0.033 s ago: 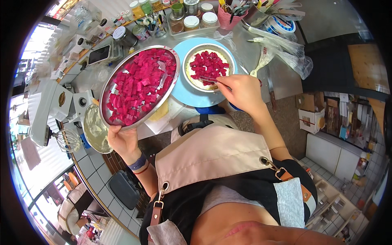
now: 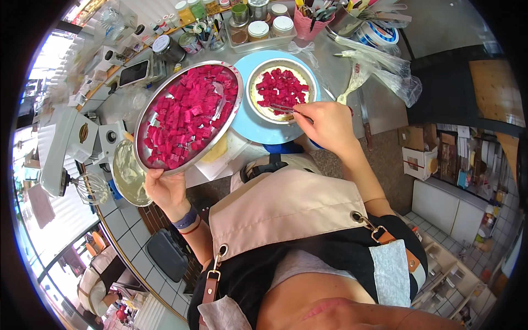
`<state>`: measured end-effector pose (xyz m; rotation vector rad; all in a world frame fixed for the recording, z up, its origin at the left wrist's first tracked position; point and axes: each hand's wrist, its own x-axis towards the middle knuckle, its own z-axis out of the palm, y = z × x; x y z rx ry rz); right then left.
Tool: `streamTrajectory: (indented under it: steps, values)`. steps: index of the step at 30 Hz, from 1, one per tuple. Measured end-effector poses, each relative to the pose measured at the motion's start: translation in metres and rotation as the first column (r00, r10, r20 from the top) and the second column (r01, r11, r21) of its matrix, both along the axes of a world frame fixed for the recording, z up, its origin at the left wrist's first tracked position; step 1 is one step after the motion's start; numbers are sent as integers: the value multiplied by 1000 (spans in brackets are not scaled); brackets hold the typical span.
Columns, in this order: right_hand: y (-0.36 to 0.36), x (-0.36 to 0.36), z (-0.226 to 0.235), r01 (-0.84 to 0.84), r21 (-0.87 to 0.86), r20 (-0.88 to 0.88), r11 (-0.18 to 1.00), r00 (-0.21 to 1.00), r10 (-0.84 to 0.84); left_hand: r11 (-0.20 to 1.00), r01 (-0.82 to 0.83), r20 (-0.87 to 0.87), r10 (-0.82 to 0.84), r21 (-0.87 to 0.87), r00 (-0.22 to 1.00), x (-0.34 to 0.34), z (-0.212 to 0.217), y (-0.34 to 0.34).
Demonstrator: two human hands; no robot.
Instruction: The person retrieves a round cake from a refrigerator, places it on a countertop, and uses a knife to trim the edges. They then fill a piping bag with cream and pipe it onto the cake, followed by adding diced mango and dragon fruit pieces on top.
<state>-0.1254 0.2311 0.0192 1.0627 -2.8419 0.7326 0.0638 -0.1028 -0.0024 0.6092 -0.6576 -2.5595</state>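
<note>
Right now we hold the big steel tray (image 2: 144, 118) by its near rim with our left hand (image 2: 166, 190), fingers curled shut on the edge, so the tray sits tilted above the counter (image 2: 335, 71). It is packed with magenta fruit cubes (image 2: 187, 115), piled fairly evenly across its whole floor. Our right hand (image 2: 329, 124) is pinched shut on a thin pair of metal tweezers (image 2: 286, 109), whose tips reach over the near side of the round cake ring (image 2: 312, 77). Inside that ring lies a pale cream layer (image 2: 264, 110) already mostly covered by more of the magenta cubes; the cream shows chiefly along the near and left edges. The ring stands on a light blue turntable (image 2: 250, 124), just to the right of the tray, whose rim overlaps the turntable's left side. Below the tray, near our left hand, a steel bowl (image 2: 127, 173) smeared with cream rests by a stand mixer with a wire whisk (image 2: 88, 187). Behind the turntable a tray of lidded jars (image 2: 264, 27) and a pink cup of tools (image 2: 308, 25) stand, and crumpled clear piping bags (image 2: 379, 69) lie to the right
</note>
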Motion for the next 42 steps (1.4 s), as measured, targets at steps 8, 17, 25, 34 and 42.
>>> streamTrajectory:
  steps: [8,17,25,34,42]
  values:
    - [-9,4,-3,3,-108,-90,994,996,-12,999,44,-37,-44,3,998,1,-3,-3]
    - [-7,2,1,14,101,-1,995,1000,-14,1000,21,-23,-21,14,1000,-1,1,-1]
    - [45,-15,38,162,188,113,969,976,-185,999,48,-36,-47,4,998,0,2,-1]
    - [35,-21,39,72,233,72,970,993,-91,998,57,-31,-57,14,998,-2,4,0]
    - [5,-43,54,-182,577,28,796,979,204,997,71,-44,-70,28,997,-2,2,-1]
